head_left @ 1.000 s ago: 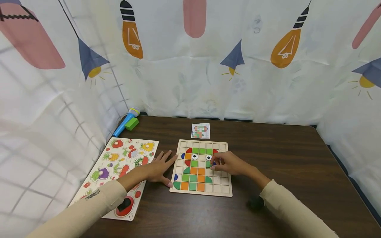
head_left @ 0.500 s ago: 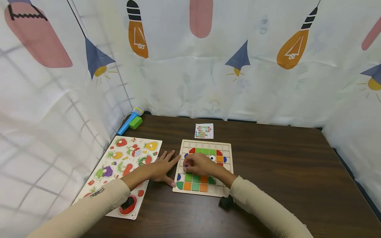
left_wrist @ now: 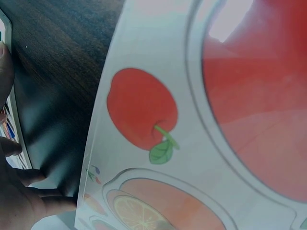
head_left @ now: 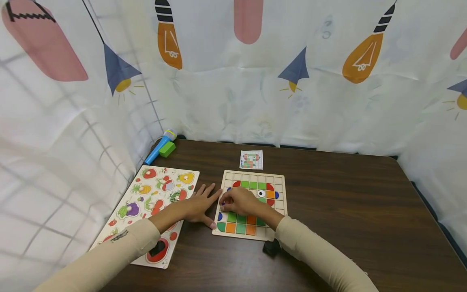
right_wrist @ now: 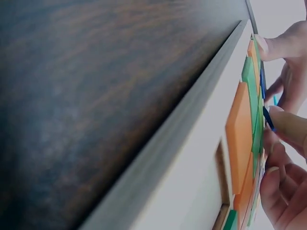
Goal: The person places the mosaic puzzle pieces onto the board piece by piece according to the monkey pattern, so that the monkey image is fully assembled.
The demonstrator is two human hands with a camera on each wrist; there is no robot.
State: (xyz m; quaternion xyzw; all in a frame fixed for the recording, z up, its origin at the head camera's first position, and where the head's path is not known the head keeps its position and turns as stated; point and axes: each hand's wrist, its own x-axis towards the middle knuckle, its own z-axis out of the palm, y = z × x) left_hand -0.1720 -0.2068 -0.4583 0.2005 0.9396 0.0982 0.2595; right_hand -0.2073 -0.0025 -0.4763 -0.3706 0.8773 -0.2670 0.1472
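Observation:
My right hand [head_left: 238, 201] is over the left part of the wooden grid board [head_left: 275, 233], pinching a small blue tile [right_wrist: 268, 119] between thumb and finger just above the surface. Red, green, orange and blue tiles and a round eye tile [head_left: 261, 194] lie in the grid; my right hand hides some of the left ones. My left hand [head_left: 198, 207] is spread, its thumb and fingertips at the board's left edge. In the left wrist view, fingers [left_wrist: 45, 203] of that hand reach toward the fruit board.
The fruit picture board [head_left: 149, 219] lies under my left forearm. Behind the grid board is a small pattern card [head_left: 251, 159]. A blue toy microphone [head_left: 160, 147] and a green block [head_left: 167, 149] are at the back left. Curtains surround the dark table [head_left: 339, 202].
My right hand has moved from the right side of the grid board to its left side. A blue tile now shows at the right beside an orange square. The left hand keeps its place.

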